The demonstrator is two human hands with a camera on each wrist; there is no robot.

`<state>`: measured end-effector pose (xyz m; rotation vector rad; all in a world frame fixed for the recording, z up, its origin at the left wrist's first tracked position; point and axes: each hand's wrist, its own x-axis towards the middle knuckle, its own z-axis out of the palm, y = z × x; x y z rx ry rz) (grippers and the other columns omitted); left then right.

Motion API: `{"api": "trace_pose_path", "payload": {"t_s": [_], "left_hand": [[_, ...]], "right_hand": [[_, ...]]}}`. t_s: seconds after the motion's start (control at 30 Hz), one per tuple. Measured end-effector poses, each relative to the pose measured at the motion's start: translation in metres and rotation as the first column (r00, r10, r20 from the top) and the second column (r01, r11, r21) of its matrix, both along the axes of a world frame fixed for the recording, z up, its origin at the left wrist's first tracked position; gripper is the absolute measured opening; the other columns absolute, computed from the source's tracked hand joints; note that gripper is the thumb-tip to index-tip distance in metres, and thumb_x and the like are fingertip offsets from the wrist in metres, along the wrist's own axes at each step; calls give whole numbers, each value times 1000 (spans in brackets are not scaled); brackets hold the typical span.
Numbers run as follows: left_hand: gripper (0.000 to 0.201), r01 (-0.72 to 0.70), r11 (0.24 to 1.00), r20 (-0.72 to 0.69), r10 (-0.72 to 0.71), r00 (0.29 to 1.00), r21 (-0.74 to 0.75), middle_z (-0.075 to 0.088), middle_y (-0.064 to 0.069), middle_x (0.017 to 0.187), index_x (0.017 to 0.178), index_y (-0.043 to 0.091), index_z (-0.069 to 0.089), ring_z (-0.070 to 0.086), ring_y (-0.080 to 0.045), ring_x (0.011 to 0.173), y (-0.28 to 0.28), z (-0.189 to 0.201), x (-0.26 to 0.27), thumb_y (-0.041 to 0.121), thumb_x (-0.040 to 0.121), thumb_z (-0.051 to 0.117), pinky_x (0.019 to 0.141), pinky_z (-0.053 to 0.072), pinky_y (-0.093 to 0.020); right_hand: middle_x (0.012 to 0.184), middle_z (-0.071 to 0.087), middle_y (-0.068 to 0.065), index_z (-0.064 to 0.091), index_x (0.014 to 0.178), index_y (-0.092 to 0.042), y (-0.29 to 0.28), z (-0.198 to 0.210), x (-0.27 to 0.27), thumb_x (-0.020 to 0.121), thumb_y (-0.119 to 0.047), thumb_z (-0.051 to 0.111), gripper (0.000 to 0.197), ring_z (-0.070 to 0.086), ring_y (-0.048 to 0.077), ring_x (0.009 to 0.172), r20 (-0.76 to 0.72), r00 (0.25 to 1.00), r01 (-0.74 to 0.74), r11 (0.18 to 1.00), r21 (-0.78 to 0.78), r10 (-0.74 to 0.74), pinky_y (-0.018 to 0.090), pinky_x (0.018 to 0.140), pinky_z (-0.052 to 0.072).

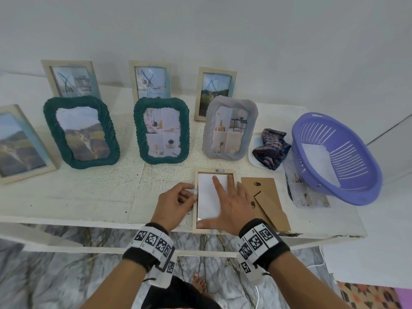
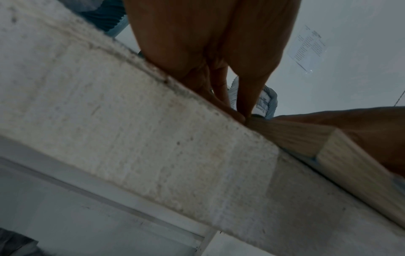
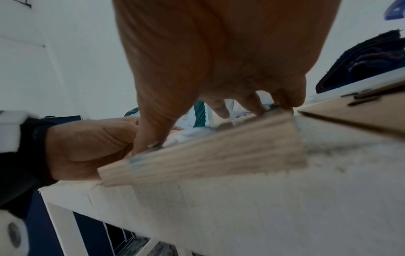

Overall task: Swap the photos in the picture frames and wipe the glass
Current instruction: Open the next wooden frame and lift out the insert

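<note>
A light wooden frame [image 1: 205, 171] [image 2: 306, 138] [image 3: 208, 155] lies face down near the table's front edge. Inside it a photo [image 1: 207, 197] shows its white back. My right hand [image 1: 231, 206] [image 3: 219, 52] lies spread on that photo, fingers straight and pressing it down. At the frame's left rail my left hand [image 1: 176, 204] [image 2: 208, 43] pinches a small metal tab [image 1: 195, 192] between thumb and fingers. The brown backing board [image 1: 267, 206] [image 3: 361, 112] lies on the table just right of the frame. A checked cloth [image 1: 270, 148] [image 3: 361, 60] sits bunched behind it.
On the white table [image 1: 89, 197] stand two green frames [image 1: 81, 132], a grey frame [image 1: 230, 128] and several wooden frames [image 1: 71, 79] behind and to the left. At the right a purple basket [image 1: 347, 197] holds a white sheet, with a loose photo [image 1: 305, 192] beside it.
</note>
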<state>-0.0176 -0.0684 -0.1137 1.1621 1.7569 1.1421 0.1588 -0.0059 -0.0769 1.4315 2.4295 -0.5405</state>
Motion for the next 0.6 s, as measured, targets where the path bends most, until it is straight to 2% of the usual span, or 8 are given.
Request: {"api": "trace_pose_path", "payload": {"t_s": [0.13,0.23,0.3,0.37,0.47,0.53,0.6], "left_hand": [[23,-6,1000,19,5,1000,6,67,1,76,108,17,68,63,-9,65,1,-1,0,11,86,73,68,61,-31],[23,-1,1000,37,1,999,8,68,0,77,109,16,68,64,-13,68,0,3,0,12,86,73,66,60,-28],[22,-17,1000,57,16,998,11,67,0,86,109,17,67,65,-17,76,0,8,1,17,88,72,65,60,-29],[18,-27,999,15,27,1000,28,63,6,99,109,23,68,63,-11,88,-1,16,1,30,92,65,69,60,-34],[29,61,998,37,-61,997,10,63,16,106,107,30,69,60,0,92,0,35,6,50,88,59,77,55,-31],[32,156,986,26,-154,988,-53,67,16,102,111,29,68,61,3,90,2,44,13,49,86,64,79,55,-25],[29,185,980,-53,-189,981,-69,68,15,101,115,28,65,62,4,88,4,45,18,40,89,68,78,51,-14]], "right_hand": [[162,-5,9,-7,153,-32,-3,2,7,67,-84,55,118,3,36,147,-101,994,47,999,17,-45,47,118,8],[163,0,6,-4,153,-34,-4,4,11,68,-84,53,114,10,32,147,-153,987,62,997,39,-56,46,118,14],[162,2,8,-4,152,-33,-7,7,12,69,-81,55,113,15,32,145,-196,979,71,996,60,-58,45,118,19],[161,6,8,-2,153,-33,-12,11,13,73,-76,57,108,19,31,143,-251,967,79,992,99,-52,42,116,23],[159,17,5,9,153,-32,-20,17,14,87,-55,58,86,23,27,139,-335,940,111,986,124,-64,37,109,31],[155,27,7,23,151,-28,-24,16,15,92,-37,59,70,31,28,135,-378,924,131,978,160,-62,39,102,40],[147,37,12,42,143,-21,-24,13,14,91,-20,62,56,48,30,121,-469,882,173,959,225,-49,40,91,49]]}}
